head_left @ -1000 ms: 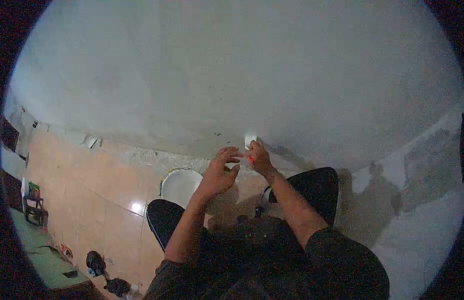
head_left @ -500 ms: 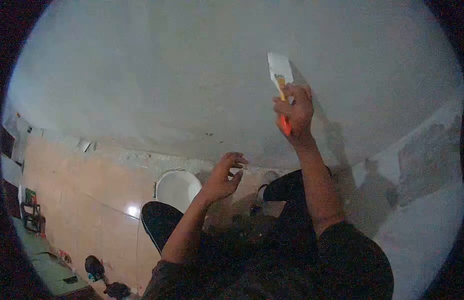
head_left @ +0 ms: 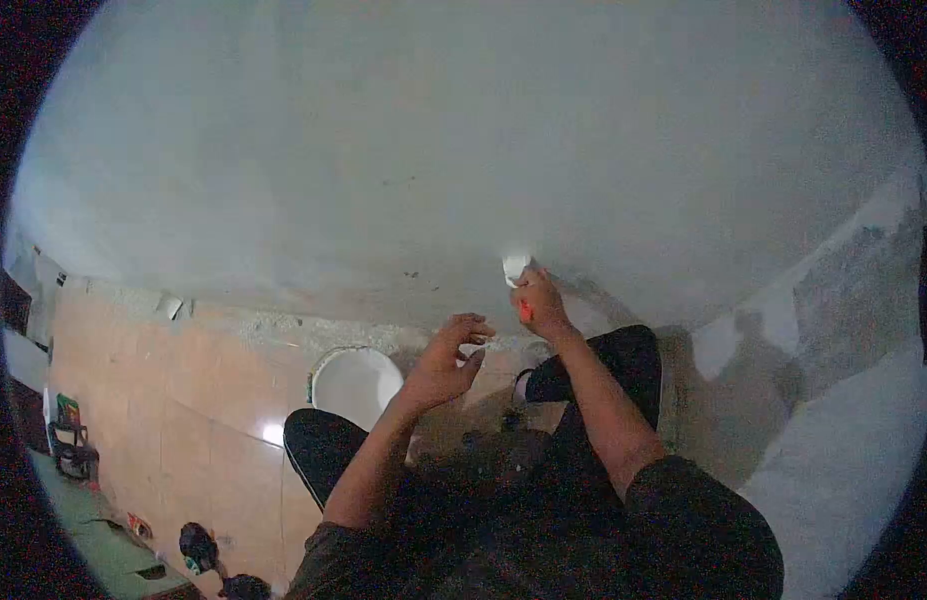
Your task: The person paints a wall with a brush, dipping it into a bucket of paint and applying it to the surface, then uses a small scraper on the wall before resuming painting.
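My right hand [head_left: 539, 304] is closed around a putty knife [head_left: 518, 268] with a pale blade and an orange-red handle. The blade lies up against the lower part of the grey-white wall [head_left: 383, 120], its tip pointing up. Lower and to the left, my left hand [head_left: 450, 362] hangs with bent, parted fingers and nothing in it. A round white bucket [head_left: 345, 382] stands on the floor beside that hand, by my knee, and my forearm overlaps its right side.
The tiled floor [head_left: 183, 390] meets the wall along a rough, whitish-specked edge. Right of me is a side wall [head_left: 843, 440] with patchy grey areas. Small dark items [head_left: 196, 545] and a dark stool-like thing [head_left: 71, 440] lie at the left, near a green surface [head_left: 83, 520].
My right hand has brought the putty knife down and slightly left along the wall, from high up to near its base. My left hand has stayed almost where it was.
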{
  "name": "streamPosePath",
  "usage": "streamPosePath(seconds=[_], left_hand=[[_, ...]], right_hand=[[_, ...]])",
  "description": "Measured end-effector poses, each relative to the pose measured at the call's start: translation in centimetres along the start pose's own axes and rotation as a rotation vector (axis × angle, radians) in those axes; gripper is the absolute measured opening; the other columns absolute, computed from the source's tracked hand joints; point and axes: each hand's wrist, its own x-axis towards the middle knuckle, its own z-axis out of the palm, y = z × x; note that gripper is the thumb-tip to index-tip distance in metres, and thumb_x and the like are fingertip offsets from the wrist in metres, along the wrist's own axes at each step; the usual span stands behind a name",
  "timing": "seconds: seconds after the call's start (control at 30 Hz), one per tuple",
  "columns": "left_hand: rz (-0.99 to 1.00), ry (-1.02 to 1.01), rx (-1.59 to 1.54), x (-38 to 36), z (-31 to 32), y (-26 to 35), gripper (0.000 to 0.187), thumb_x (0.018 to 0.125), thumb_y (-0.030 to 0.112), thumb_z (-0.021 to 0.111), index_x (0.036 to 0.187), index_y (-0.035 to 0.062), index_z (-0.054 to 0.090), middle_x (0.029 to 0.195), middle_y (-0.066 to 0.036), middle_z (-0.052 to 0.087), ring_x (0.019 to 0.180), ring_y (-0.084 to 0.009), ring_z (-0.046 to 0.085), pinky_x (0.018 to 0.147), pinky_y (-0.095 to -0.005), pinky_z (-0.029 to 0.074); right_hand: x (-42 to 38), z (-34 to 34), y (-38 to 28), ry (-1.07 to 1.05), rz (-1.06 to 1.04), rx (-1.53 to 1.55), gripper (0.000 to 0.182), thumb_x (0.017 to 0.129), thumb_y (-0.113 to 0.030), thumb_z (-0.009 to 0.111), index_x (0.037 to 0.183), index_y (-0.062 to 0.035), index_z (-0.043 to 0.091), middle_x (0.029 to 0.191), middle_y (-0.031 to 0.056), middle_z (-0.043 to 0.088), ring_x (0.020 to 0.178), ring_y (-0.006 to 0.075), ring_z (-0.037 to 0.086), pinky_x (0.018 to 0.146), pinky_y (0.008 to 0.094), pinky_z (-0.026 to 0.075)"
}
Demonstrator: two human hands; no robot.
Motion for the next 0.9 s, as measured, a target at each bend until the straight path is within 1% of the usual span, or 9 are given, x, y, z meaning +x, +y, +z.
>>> streamPosePath(seconds=[0.17,0.27,0.37,0.43,0.47,0.57,0.73,0.83,0.9], left_hand=[[-0.026,-0.021,0.000,0.0,-0.2,0.7,0.033,0.079,-0.002,0.055,0.110,0.0086,0.053,0.123,-0.013,0.046,0.101,-0.0236,0.057,0.072,-0.0333,0.051],[0.005,-0.011,0.014,-0.1,0.0,0.1,0.033,0.080,-0.001,0.055,0.111,0.0087,0.053,0.123,-0.013,0.046,0.101,-0.0233,0.058,0.072,-0.0331,0.051],[0.017,0.000,0.029,-0.1,-0.2,0.0,0.033,0.080,-0.002,0.055,0.112,0.0083,0.053,0.124,-0.013,0.045,0.100,-0.0235,0.058,0.071,-0.0323,0.052],[-0.020,0.004,0.013,-0.1,-0.5,0.9,0.033,0.081,-0.001,0.055,0.112,0.0085,0.053,0.125,-0.013,0.045,0.099,-0.0235,0.058,0.071,-0.0319,0.052],[-0.052,0.000,0.000,-0.2,-0.6,1.2,0.033,0.081,-0.001,0.055,0.113,0.0086,0.053,0.125,-0.013,0.044,0.099,-0.0234,0.059,0.071,-0.0315,0.052],[-0.093,-0.013,0.015,-0.1,-0.5,0.9,0.038,0.080,-0.005,0.055,0.115,0.0093,0.053,0.126,-0.010,0.045,0.103,-0.0232,0.057,0.082,-0.0360,0.049],[-0.035,-0.002,-0.004,-0.1,0.0,-0.3,0.035,0.080,-0.003,0.055,0.113,0.0078,0.053,0.125,-0.011,0.046,0.101,-0.0230,0.058,0.077,-0.0335,0.051],[-0.014,0.012,0.004,-0.1,-0.1,-0.1,0.032,0.080,-0.001,0.055,0.111,0.0081,0.053,0.122,-0.012,0.046,0.099,-0.0226,0.059,0.071,-0.0315,0.052],[-0.041,0.014,0.001,-0.2,-0.3,-0.1,0.032,0.080,-0.001,0.056,0.111,0.0081,0.053,0.122,-0.012,0.046,0.099,-0.0226,0.059,0.071,-0.0316,0.052]], right_hand=[[7.2,-11.5,-3.0,0.287,-0.192,0.166,0.005,0.062,-0.002,0.056,0.065,-0.0050,0.054,0.073,0.0120,0.050,0.071,0.0338,0.051,0.064,0.0397,0.044],[8.7,-17.5,-6.7,0.310,-0.273,-0.020,0.008,0.061,-0.001,0.056,0.067,-0.0070,0.056,0.077,0.0101,0.056,0.074,0.0323,0.054,0.063,0.0371,0.045],[8.4,-18.1,-8.8,0.510,-0.485,-0.188,0.015,0.066,0.005,0.061,0.078,-0.0048,0.060,0.090,0.0063,0.060,0.079,0.0251,0.056,0.066,0.0346,0.047],[8.0,-16.6,-9.5,0.700,-0.220,0.353,0.019,0.067,-0.002,0.065,0.085,-0.0082,0.064,0.108,0.0105,0.060,0.091,0.0274,0.059,0.076,0.0370,0.049],[7.5,-15.9,-8.7,0.613,-0.263,0.010,0.033,0.069,-0.006,0.069,0.102,-0.0094,0.064,0.113,0.0129,0.057,0.094,0.0283,0.058,0.081,0.0372,0.049],[6.0,-9.4,-5.1,0.542,-0.037,-0.019,0.037,0.070,-0.007,0.068,0.107,-0.0086,0.062,0.111,0.0140,0.056,0.094,0.0294,0.057,0.077,0.0372,0.050],[0.9,-1.5,-2.1,0.294,-0.213,-0.216,0.020,0.068,-0.008,0.068,0.087,-0.0071,0.066,0.108,0.0113,0.058,0.091,0.0316,0.056,0.073,0.0392,0.049],[-1.4,3.4,0.2,0.127,0.018,-0.073,0.018,0.071,-0.011,0.064,0.087,-0.0055,0.064,0.107,0.0126,0.057,0.090,0.0345,0.055,0.074,0.0423,0.048],[-2.2,4.1,0.7,0.112,-0.079,-0.093,0.014,0.071,-0.012,0.062,0.083,-0.0049,0.062,0.103,0.0136,0.057,0.089,0.0354,0.054,0.075,0.0436,0.046]])
